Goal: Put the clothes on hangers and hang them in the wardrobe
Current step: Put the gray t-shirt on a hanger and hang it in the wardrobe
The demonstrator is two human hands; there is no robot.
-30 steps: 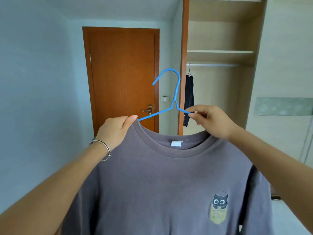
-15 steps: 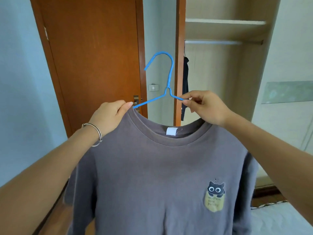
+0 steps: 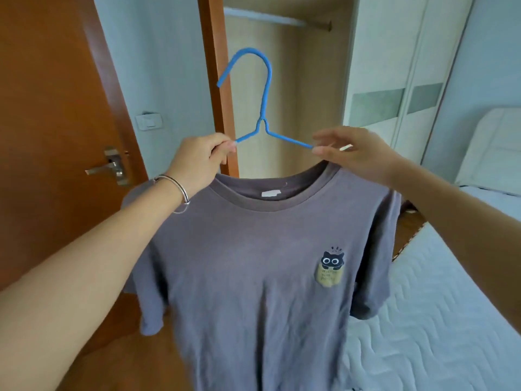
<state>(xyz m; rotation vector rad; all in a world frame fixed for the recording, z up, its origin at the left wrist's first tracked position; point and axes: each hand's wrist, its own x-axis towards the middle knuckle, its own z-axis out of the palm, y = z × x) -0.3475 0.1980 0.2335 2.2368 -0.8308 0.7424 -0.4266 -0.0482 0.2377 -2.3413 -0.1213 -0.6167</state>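
Observation:
A grey T-shirt with a small cat print on the chest hangs from a blue wire hanger held up in front of me. My left hand, with a bracelet on the wrist, pinches the hanger's left arm at the shirt's shoulder. My right hand pinches the hanger's right arm, its other fingers spread. The hook points up and left. Behind the hanger stands the open wardrobe, its rail near the top of the view.
A brown door with a metal handle stands at the left. A light switch sits on the wall beside it. White wardrobe doors are at the right. A bed with a white quilted mattress lies at the lower right.
The view has moved closer to the wardrobe and tilted down. The dark garment on the rail is out of sight. My left hand slid inward along the hanger, and my right fingers have spread.

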